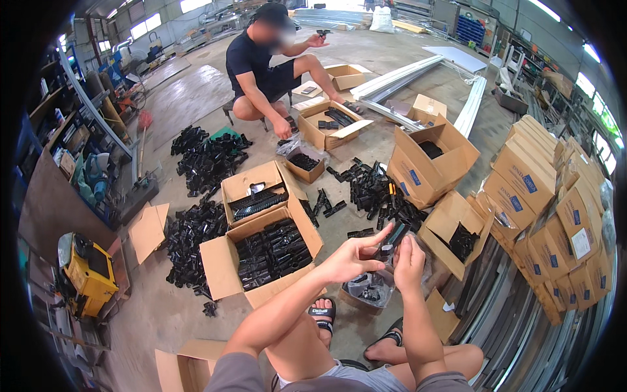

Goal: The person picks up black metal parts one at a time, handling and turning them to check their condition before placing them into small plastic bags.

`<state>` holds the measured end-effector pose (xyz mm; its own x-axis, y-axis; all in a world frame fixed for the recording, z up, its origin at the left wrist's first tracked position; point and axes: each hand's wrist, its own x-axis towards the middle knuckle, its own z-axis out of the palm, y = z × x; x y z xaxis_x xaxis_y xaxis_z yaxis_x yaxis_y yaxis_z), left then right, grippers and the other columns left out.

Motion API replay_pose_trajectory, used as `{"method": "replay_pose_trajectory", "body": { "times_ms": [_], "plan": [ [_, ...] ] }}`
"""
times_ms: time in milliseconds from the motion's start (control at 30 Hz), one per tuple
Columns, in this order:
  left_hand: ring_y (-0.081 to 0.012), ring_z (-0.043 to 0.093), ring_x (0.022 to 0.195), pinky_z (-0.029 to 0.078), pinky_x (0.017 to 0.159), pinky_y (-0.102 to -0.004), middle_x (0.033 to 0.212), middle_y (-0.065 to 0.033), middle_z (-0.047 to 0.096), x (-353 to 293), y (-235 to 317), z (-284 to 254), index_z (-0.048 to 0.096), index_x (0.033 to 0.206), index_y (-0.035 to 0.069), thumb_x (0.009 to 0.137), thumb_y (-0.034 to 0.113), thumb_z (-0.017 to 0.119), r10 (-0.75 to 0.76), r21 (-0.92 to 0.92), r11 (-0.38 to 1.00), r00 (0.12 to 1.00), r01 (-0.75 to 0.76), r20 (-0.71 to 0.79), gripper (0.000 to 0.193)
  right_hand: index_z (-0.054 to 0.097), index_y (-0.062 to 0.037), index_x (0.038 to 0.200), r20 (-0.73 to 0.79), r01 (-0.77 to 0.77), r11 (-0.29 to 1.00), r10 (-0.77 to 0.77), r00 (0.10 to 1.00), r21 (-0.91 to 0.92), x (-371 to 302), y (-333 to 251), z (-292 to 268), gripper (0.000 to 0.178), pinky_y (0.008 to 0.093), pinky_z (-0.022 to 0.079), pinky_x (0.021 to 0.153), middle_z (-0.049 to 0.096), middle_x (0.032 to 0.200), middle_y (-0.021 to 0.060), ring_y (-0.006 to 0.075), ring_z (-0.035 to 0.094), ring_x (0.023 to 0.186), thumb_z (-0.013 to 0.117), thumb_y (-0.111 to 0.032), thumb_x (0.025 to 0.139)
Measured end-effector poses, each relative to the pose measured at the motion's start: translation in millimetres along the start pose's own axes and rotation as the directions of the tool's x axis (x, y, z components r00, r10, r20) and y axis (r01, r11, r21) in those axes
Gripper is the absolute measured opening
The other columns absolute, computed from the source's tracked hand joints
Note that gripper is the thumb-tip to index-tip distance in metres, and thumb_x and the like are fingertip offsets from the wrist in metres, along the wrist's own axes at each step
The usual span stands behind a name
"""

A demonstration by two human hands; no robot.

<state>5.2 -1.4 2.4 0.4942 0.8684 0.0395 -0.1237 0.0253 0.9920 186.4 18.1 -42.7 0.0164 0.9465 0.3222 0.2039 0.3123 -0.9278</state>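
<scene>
Both my hands meet in front of me around a small black plastic part. My left hand pinches it between thumb and fingers from the left. My right hand grips its other side with bent fingers. Just below them stands a small carton with a clear plastic bag of dark pieces. To the left, an open carton is filled with rows of similar black parts. Beyond my hands lies a loose heap of black parts. The exact kind of the held part cannot be made out.
A person sits opposite, beside an open carton, holding up a small black part. More black heaps lie at left. Stacked cartons on a pallet and long metal profiles border the right. A yellow machine stands far left.
</scene>
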Motion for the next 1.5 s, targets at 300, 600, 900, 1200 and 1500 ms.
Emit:
{"method": "replay_pose_trajectory", "body": {
  "times_ms": [300,600,900,1200,1500],
  "plan": [
    [-0.0378,0.062,0.079,0.055,0.072,-0.0407,0.088,-0.0099,0.068,1,-4,-5,0.039,0.152,0.036,0.078,0.004,0.072,0.260,0.819,0.561,0.965,-0.119,-0.038,0.086,0.053,-0.0069,0.094,0.235,-0.537,0.660,0.494,0.837,0.526,3,6,-28,0.055,0.0212,0.024,0.040,0.047,0.062,-0.0010,0.0066,0.039,0.045,0.037,-0.059,0.104],
    [-0.0271,0.069,0.094,0.058,0.071,-0.0378,0.101,-0.0046,0.066,-5,-9,-5,0.042,0.151,0.035,0.075,0.005,0.066,0.231,0.984,0.109,0.966,-0.144,0.116,0.086,0.062,-0.0041,0.117,0.365,-0.491,0.868,0.433,0.824,0.079,-2,-13,-37,0.033,0.0191,0.037,0.041,0.063,0.074,0.0042,0.0056,0.053,0.048,0.047,-0.032,0.106],
    [-0.0260,0.059,0.123,0.050,0.101,-0.0363,0.139,-0.0140,0.058,9,-31,-2,0.037,0.152,0.008,0.082,-0.001,0.072,0.322,0.582,0.813,0.841,-0.011,-0.434,0.079,0.065,-0.0002,0.114,0.019,-0.316,0.925,0.320,0.947,0.209,-24,-12,-10,0.026,0.0216,0.040,0.044,0.063,0.072,0.0037,0.0050,0.051,0.048,0.050,-0.019,0.105],
    [-0.0154,0.065,0.103,0.053,0.092,-0.0339,0.119,-0.0068,0.067,16,-41,5,0.052,0.135,0.004,0.099,0.019,0.065,-0.221,-0.524,0.851,0.935,0.045,-0.279,0.041,0.059,0.0003,0.133,0.010,0.263,0.895,-0.278,0.961,-0.359,-55,12,22,0.043,0.0431,0.052,0.084,0.067,0.113,0.0198,0.0364,0.065,0.100,0.067,-0.010,0.092],
    [-0.0160,0.064,0.108,0.052,0.098,-0.0368,0.118,-0.0071,0.068,10,-30,-17,0.060,0.126,0.005,0.098,0.024,0.066,-0.242,-0.459,0.883,0.934,0.100,-0.262,0.035,0.063,0.0032,0.126,-0.008,0.199,0.976,-0.201,0.980,-0.086,-59,11,17,0.037,0.0379,0.052,0.091,0.069,0.112,0.0191,0.0304,0.067,0.103,0.066,-0.015,0.094]
  ]
}}
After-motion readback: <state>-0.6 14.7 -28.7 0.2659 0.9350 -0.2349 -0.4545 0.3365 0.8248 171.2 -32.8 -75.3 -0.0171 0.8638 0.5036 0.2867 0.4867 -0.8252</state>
